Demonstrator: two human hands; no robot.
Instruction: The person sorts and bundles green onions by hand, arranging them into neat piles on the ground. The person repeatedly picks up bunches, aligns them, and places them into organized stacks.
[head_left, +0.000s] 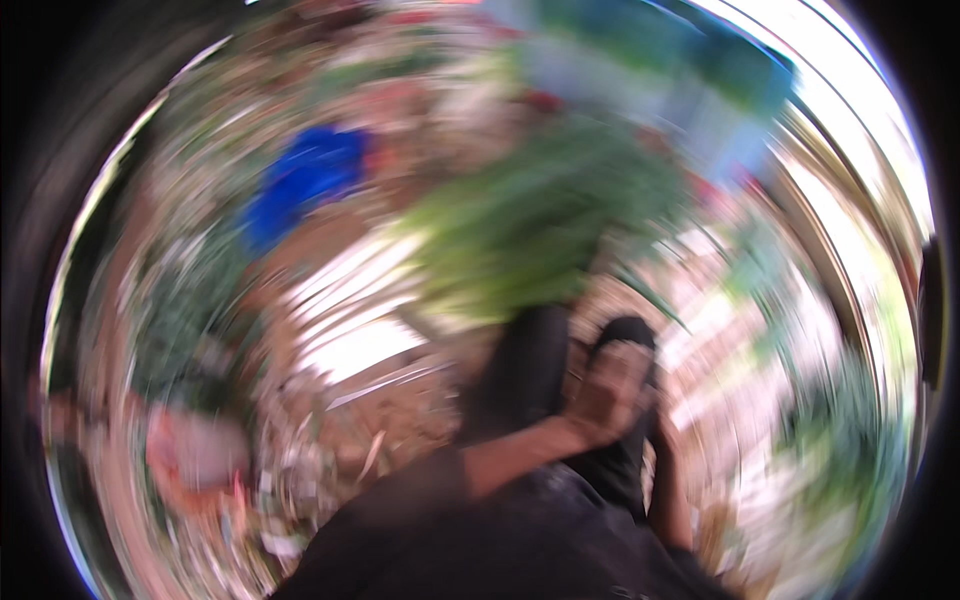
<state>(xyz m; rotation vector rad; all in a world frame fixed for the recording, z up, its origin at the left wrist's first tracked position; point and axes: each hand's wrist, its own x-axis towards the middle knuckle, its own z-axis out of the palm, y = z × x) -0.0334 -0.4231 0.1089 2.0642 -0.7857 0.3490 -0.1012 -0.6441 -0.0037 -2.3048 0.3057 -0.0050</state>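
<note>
Motion blur smears the whole view. My left hand (611, 390) reaches across my lap and rests over my dark-clothed right knee (626, 334). Its fingers are too blurred to show whether they hold anything. Close beside that leg is my right hand (664, 427), mostly hidden behind it, with the forearm hanging down at its outer side. In front of my knees lies a large bundle of long green leafy vegetables (540, 217), probably spring onions or leeks. White stalks (360, 307) extend from the bundle's left end. A few loose green leaves (652, 296) stick out toward my right knee.
A bright blue object (307, 180), perhaps a plastic bag, lies left of the bundle. A reddish, pale blurred item (199, 454) is at lower left. Plant scraps (300, 465) litter the brown ground. More greens (847, 442) lie at right. Blue-green crates or bags (660, 67) stand beyond.
</note>
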